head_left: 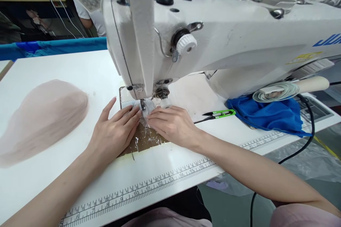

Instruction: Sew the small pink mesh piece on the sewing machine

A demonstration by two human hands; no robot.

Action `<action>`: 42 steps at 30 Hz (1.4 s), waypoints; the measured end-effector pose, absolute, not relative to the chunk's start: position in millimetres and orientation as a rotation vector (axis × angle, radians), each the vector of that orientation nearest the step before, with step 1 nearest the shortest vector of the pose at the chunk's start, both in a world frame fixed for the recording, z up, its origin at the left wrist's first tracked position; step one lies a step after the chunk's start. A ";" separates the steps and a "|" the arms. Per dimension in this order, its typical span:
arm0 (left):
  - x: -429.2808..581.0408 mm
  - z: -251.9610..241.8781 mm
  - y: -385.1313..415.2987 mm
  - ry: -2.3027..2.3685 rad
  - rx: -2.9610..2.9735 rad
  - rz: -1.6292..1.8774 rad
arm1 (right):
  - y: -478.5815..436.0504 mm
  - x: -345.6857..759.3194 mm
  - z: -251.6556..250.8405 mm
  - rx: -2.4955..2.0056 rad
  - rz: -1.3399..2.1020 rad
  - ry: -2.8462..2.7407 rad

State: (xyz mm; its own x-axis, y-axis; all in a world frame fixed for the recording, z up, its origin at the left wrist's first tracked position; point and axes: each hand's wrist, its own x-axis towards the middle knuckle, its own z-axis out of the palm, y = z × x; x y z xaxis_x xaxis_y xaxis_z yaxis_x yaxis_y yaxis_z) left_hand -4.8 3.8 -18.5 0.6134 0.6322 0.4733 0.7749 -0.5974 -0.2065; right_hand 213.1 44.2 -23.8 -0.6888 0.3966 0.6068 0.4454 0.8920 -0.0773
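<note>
A white sewing machine (226, 32) stands over the table, its presser foot (143, 104) low over the plate. My left hand (118, 127) lies flat left of the foot, fingers stretched and thumb apart, its fingertips on a pale, thin piece. From the right, my right hand (173, 124) reaches in with fingers closed together on a sheer, translucent piece of fabric (144, 117) just in front of the foot. Fingers hide most of that piece. Below the hands is a brown plate (145, 136) covered with shiny clear tape.
Sheer pinkish fabric cups (50, 113) lie on the left of the white table (101, 67). Green thread snips (220, 114), blue cloth (266, 113) and a coiled pale cord (277, 91) are at right. A printed ruler (160, 182) follows the front edge. Another person's sleeve (98, 21) shows behind.
</note>
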 end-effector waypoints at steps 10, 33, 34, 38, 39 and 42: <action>-4.8 -17.7 5.7 -1.140 -2.449 -0.470 | 48.2 212.5 -22.3 -0.689 -0.074 -2.441; -3.5 -14.1 -0.9 -1.159 -2.450 -0.460 | 38.2 216.5 -23.7 -0.705 -0.046 -2.440; -3.7 -14.7 -0.2 -1.156 -2.452 -0.462 | 38.5 216.2 -23.9 -0.708 -0.051 -2.441; -4.4 -16.9 2.8 -1.170 -2.443 -0.455 | 40.0 215.1 -24.5 -0.725 -0.076 -2.458; -4.4 -17.2 3.4 -1.174 -2.439 -0.455 | 40.6 214.8 -24.7 -0.727 -0.087 -2.461; -4.1 -17.6 4.8 -1.185 -2.434 -0.453 | 42.6 213.8 -24.8 -0.733 -0.119 -2.470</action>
State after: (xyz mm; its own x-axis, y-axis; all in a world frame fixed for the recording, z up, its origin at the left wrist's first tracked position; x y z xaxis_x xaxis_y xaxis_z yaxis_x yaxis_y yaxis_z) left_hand -4.1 4.8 -17.6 0.5894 0.6720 0.4484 0.7996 -0.5642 -0.2057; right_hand 213.8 42.6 -24.8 -0.6971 0.4779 0.5345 0.5270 0.8470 -0.0699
